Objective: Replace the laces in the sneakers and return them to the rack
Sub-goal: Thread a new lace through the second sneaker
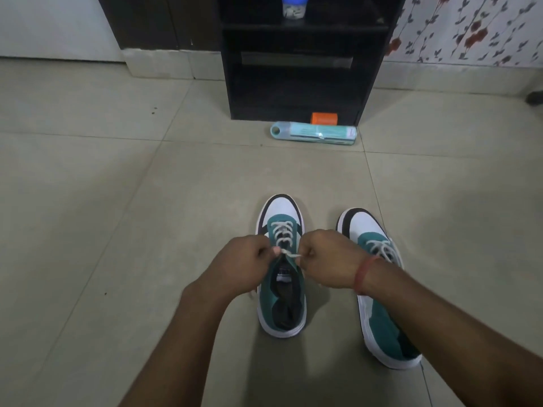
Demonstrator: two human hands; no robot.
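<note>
Two teal, white and black sneakers stand on the tiled floor, toes pointing away from me. Over the left sneaker [281,292] both hands work a white lace [282,230] threaded through its eyelets. My left hand [238,264] pinches one lace end at the tongue. My right hand [327,259], with a red band at the wrist, pinches the other end. The right sneaker [382,315] stands beside it, laced, partly hidden by my right forearm. The dark rack [296,71] stands ahead against the wall, its lower shelves bare.
A pale blue-green tube-shaped package [313,133] lies on the floor in front of the rack, with an orange box [324,118] behind it. A jar with a blue lid [294,5] stands on an upper shelf. Floral wallpaper covers the right wall.
</note>
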